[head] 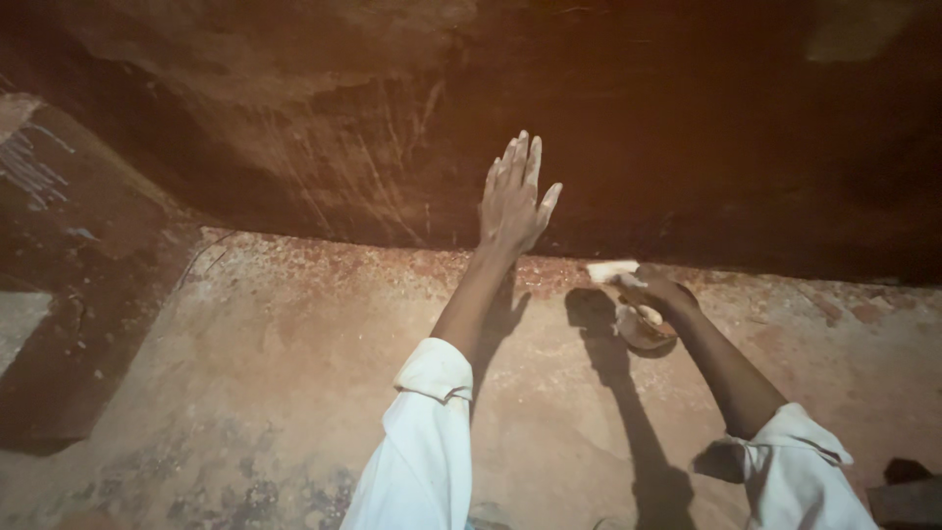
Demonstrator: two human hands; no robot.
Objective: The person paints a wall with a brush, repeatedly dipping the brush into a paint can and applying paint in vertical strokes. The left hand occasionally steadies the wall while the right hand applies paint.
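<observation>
Head view, entries from your fingers outward, all places taken from the dark reddish-brown earthen wall (pixel 294 147).

1. Left hand (pixel 512 201): fingers straight and held close together, thumb angled off to the side, palm flat against the wall just above its foot. It holds nothing. Pale dust shows on the fingertips.
2. Right hand (pixel 659 291): fingers curled down around a pale, flat-ended tool (pixel 611 271), its light tip pointing towards the wall's foot. Whether it is a brush or a scraper cannot be told.
3. Small round brown bowl (pixel 643 329): on the floor directly under your right hand, near the wall's foot; pale paste or powder inside, kind not readable.
4. White rolled sleeves (pixel 432 378): on both forearms, reaching back from the wall.
5. Worn, dusty, mottled concrete floor (pixel 245 393): runs up to the wall, with reddish crumbs scattered along the join.

Risks, as a judgement: the bowl sits right below your wrist, so a careless dip could tip it. Your sleeves hang close to the floor and could pick up dust or paste.

Hidden or unclear: the wall's upper part is lost in shadow; a dark block at the left edge and a dark object at the lower right corner are cut off.
</observation>
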